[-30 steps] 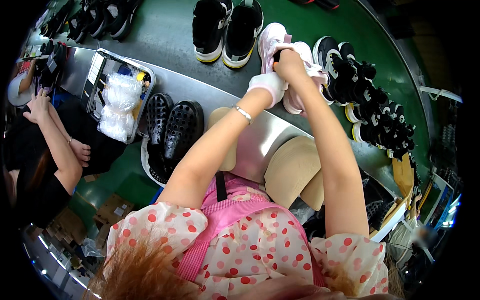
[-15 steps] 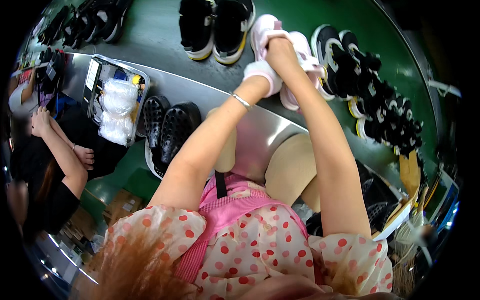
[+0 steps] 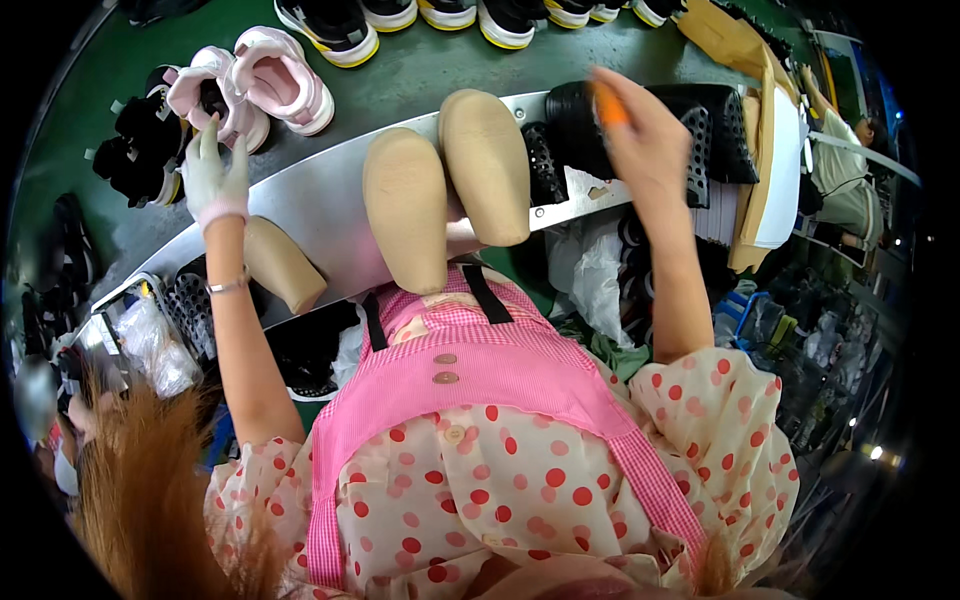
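The gloved left hand (image 3: 215, 170) rests open beside the pink-and-white shoes (image 3: 255, 90); a nudge could tip them. The bare right hand (image 3: 640, 135) pinches a small orange object (image 3: 608, 103) that might slip

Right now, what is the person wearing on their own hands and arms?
The left hand wears a thin whitish glove, with a slim silver-coloured bracelet just below the wrist. The right hand is bare apart from an orange cover on one fingertip. Both forearms are bare; short cream sleeves with red dots end above the elbows.
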The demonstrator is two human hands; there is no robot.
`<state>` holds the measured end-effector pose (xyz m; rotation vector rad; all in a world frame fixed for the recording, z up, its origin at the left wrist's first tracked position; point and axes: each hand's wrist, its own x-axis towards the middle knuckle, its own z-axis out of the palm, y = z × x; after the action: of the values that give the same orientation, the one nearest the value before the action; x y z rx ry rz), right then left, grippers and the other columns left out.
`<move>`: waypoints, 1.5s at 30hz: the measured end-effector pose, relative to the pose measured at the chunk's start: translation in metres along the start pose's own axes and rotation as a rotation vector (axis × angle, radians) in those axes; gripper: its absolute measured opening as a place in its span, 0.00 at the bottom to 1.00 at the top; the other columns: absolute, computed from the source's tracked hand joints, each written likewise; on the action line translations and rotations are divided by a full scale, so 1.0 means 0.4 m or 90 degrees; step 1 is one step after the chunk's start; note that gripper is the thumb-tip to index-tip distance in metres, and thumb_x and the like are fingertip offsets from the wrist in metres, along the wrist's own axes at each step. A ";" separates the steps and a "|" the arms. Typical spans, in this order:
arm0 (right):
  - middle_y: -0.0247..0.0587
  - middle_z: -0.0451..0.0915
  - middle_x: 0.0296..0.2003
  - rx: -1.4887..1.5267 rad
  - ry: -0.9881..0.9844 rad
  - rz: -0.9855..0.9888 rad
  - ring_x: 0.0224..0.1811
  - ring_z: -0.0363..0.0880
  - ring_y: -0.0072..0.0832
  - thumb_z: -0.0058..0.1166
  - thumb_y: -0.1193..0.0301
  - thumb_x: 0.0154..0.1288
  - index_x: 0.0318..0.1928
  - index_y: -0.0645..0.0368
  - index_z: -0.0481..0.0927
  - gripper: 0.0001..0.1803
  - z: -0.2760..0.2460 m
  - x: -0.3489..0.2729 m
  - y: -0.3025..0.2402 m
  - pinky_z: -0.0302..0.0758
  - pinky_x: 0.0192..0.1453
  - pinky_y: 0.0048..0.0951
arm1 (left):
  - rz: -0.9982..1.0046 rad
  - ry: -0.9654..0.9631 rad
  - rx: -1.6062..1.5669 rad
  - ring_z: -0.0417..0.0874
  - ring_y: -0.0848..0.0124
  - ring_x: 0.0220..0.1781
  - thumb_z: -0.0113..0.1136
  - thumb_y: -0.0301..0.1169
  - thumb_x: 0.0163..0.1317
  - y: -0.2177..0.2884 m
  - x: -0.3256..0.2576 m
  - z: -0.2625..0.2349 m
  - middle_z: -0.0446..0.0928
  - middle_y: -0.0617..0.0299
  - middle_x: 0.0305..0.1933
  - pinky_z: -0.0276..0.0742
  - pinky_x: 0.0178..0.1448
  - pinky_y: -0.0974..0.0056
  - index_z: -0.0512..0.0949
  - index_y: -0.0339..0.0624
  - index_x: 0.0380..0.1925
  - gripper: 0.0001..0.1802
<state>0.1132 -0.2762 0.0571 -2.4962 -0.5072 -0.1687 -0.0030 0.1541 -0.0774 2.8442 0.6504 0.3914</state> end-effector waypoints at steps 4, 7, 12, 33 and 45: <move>0.47 0.83 0.43 -0.088 0.056 0.082 0.43 0.84 0.39 0.55 0.79 0.58 0.53 0.57 0.80 0.20 -0.117 -0.178 0.185 0.79 0.48 0.34 | 0.026 0.044 -0.153 0.77 0.53 0.55 0.62 0.38 0.61 0.128 -0.113 -0.055 0.76 0.48 0.53 0.71 0.61 0.56 0.77 0.41 0.55 0.23; 0.49 0.82 0.39 -0.268 0.012 0.111 0.40 0.82 0.43 0.62 0.69 0.55 0.56 0.61 0.77 0.26 -0.063 -0.225 0.225 0.78 0.43 0.40 | 0.006 -0.007 -0.226 0.78 0.54 0.55 0.61 0.35 0.61 0.214 -0.189 -0.073 0.77 0.48 0.52 0.71 0.61 0.57 0.77 0.41 0.54 0.21; 0.53 0.83 0.38 -0.325 -0.074 0.205 0.39 0.83 0.50 0.54 0.62 0.63 0.53 0.52 0.81 0.19 -0.039 -0.222 0.232 0.78 0.44 0.46 | 0.072 -0.043 -0.273 0.79 0.66 0.47 0.62 0.30 0.61 0.328 -0.252 -0.109 0.79 0.56 0.50 0.74 0.51 0.64 0.77 0.45 0.55 0.20; 0.53 0.75 0.19 0.074 -0.280 -0.239 0.23 0.76 0.47 0.63 0.68 0.56 0.34 0.66 0.76 0.14 0.315 0.037 -0.353 0.70 0.28 0.39 | -0.378 -0.292 -1.086 0.79 0.67 0.52 0.56 0.42 0.68 0.216 -0.132 -0.120 0.76 0.58 0.51 0.77 0.56 0.59 0.72 0.41 0.54 0.21; 0.58 0.83 0.38 -0.218 -0.480 -0.201 0.45 0.82 0.52 0.58 0.58 0.58 0.35 0.67 0.84 0.20 0.640 0.349 -0.508 0.79 0.49 0.45 | 0.058 -0.050 -0.295 0.80 0.55 0.47 0.60 0.39 0.60 0.039 -0.010 0.057 0.74 0.58 0.51 0.78 0.48 0.52 0.75 0.45 0.47 0.17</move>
<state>0.1641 0.0679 -0.0163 -2.7398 -1.2662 0.6436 0.0065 0.1356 -0.0961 2.4367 0.3575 0.3850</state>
